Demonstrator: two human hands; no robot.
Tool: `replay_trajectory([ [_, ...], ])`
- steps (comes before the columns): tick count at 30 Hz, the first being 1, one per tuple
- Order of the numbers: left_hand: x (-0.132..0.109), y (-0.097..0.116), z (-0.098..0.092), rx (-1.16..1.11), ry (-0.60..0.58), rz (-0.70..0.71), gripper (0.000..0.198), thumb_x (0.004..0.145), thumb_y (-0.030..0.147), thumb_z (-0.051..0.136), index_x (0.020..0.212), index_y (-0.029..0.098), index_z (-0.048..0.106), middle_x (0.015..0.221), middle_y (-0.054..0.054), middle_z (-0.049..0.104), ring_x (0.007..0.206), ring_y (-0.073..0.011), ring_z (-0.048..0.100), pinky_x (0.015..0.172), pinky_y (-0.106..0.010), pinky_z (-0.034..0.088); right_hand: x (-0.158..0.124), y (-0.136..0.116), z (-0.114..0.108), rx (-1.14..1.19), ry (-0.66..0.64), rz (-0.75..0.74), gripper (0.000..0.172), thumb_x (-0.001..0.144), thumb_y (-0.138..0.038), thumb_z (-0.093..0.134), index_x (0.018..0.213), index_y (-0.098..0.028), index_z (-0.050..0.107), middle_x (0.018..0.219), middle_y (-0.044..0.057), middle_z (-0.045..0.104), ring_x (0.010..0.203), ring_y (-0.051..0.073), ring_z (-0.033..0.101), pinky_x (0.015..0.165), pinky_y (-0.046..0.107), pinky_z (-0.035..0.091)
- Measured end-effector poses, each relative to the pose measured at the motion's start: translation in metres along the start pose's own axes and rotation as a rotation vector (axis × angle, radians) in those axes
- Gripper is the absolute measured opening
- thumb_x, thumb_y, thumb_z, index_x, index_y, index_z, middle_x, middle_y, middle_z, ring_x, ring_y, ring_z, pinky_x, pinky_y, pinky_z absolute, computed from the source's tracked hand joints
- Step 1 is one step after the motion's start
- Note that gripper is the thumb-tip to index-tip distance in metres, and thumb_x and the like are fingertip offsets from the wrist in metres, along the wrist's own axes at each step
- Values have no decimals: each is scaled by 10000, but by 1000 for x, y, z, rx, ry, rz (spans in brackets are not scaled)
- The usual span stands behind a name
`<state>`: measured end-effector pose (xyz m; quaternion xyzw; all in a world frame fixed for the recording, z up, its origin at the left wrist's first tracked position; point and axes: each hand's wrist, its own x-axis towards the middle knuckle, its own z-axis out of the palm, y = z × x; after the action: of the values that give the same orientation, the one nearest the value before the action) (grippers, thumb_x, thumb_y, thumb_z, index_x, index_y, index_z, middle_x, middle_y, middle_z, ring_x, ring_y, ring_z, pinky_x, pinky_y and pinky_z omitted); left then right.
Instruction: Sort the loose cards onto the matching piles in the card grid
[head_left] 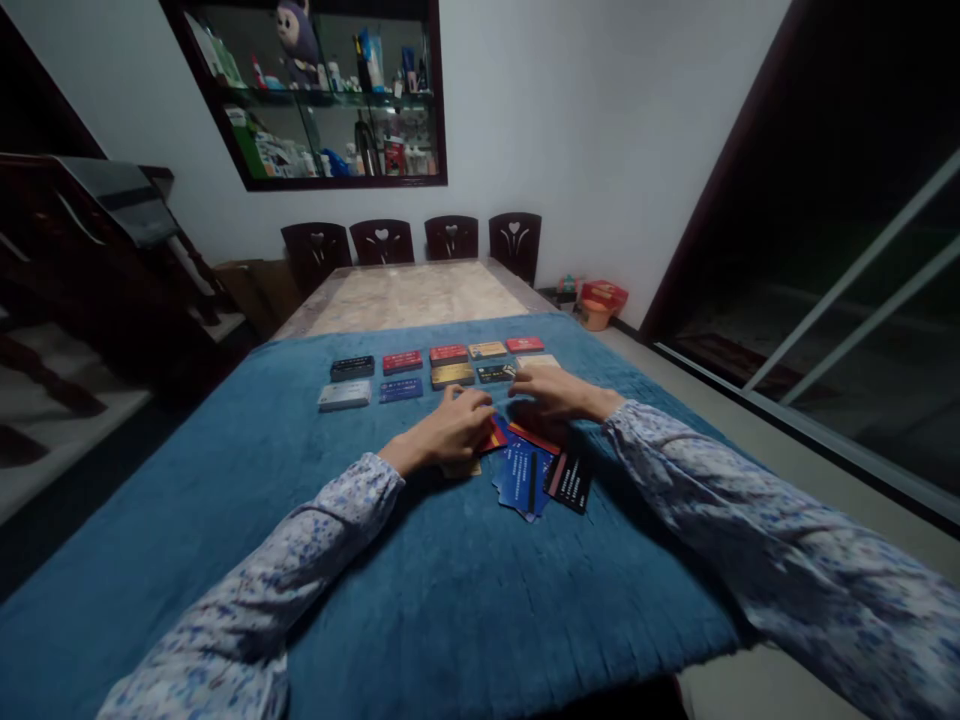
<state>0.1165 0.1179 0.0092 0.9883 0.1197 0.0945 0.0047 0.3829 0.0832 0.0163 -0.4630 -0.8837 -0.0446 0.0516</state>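
Observation:
My left hand (pixel 456 428) is low over the cloth with its fingers curled. A red-and-blue card (pixel 493 434) lies by its fingertips, and a gold card (pixel 471 468) shows partly from under it. My right hand (pixel 556 392) has its fingers bent together, their tips at the right end of a dark card stack (pixel 492 374). Whatever either hand grips is hidden. Below the right hand lies a loose pile of blue cards (pixel 519 478), with a black striped card (pixel 570 482) at its right and an orange-red card (pixel 534 438) at its top.
Sorted stacks stand in two rows: black (pixel 352 368), red (pixel 403 361), another red (pixel 448 354), yellow (pixel 487 350), silver (pixel 345 394), blue (pixel 400 389) and gold (pixel 452 375) among them. A blue cloth (pixel 225 470) covers the table's near part. Dark chairs (pixel 451 238) stand beyond.

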Motion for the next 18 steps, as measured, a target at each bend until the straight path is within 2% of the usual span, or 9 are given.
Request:
replay_trajectory([
  [4, 6, 26, 3, -13, 10, 44, 300, 964, 193, 492, 1218, 192, 651, 1323, -164, 628, 1207, -295, 567, 1098, -544, 343, -34, -12, -7, 53, -42, 51, 287, 968, -318, 583, 1191, -205, 723, 1132, 135, 680, 1008, 243, 636, 846, 370, 511],
  [7, 9, 41, 5, -32, -18, 91, 332, 939, 189, 516, 1245, 192, 643, 1343, -175, 618, 1211, -309, 570, 1094, -550, 346, -57, -20, -13, 97, -86, 80, 308, 979, -324, 547, 1211, -205, 711, 1126, 135, 671, 964, 231, 647, 815, 356, 522],
  [9, 11, 48, 7, -56, -27, 129, 352, 931, 208, 538, 1269, 200, 635, 1363, -180, 608, 1223, -319, 568, 1091, -556, 353, -70, -23, -16, 136, -109, 79, 336, 940, -327, 604, 1245, -217, 694, 1159, 129, 660, 985, 229, 651, 833, 353, 530],
  [13, 10, 60, 9, -85, -32, 186, 413, 928, 295, 587, 1333, 220, 606, 1436, -188, 569, 1280, -349, 542, 1092, -581, 368, -91, -28, -19, 239, -174, 51, 577, 827, -332, 725, 1386, -242, 618, 1282, 130, 616, 1078, 258, 648, 907, 389, 541],
  [18, 6, 78, 9, -94, -18, 212, 497, 904, 446, 668, 1337, 214, 599, 1458, -188, 552, 1321, -379, 513, 1099, -590, 380, -101, -42, -21, 379, -179, 25, 881, 701, -272, 784, 1531, -265, 489, 1372, 143, 559, 1190, 298, 618, 1008, 439, 520],
])
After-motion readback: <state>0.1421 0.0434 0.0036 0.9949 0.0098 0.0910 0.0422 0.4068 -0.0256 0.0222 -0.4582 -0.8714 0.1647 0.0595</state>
